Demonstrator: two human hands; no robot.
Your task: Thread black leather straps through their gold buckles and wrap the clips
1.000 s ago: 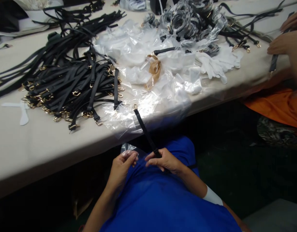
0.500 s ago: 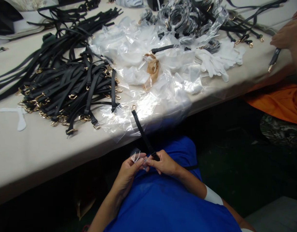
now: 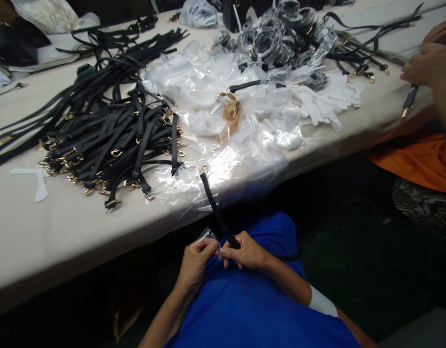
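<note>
Both my hands are held close together in front of my blue shirt, below the table edge. My right hand [image 3: 245, 251] is closed on a black strap [image 3: 213, 203] that runs up onto the table, ending in a gold clasp. My left hand [image 3: 197, 258] pinches a small clear plastic bag [image 3: 207, 234] right against the strap's end. The fingertips of the two hands touch.
On the pale table [image 3: 45, 232] lie a heap of black straps with gold buckles [image 3: 99, 135], a pile of clear plastic bags [image 3: 230, 125], bagged coiled straps [image 3: 277, 38] and white gloves [image 3: 328, 99]. Another person's hands [image 3: 426, 63] hold a strap at the right edge.
My hands have come together: the left hand with the small bag moved right to meet the strap end in my right hand. The view shifted slightly down.
</note>
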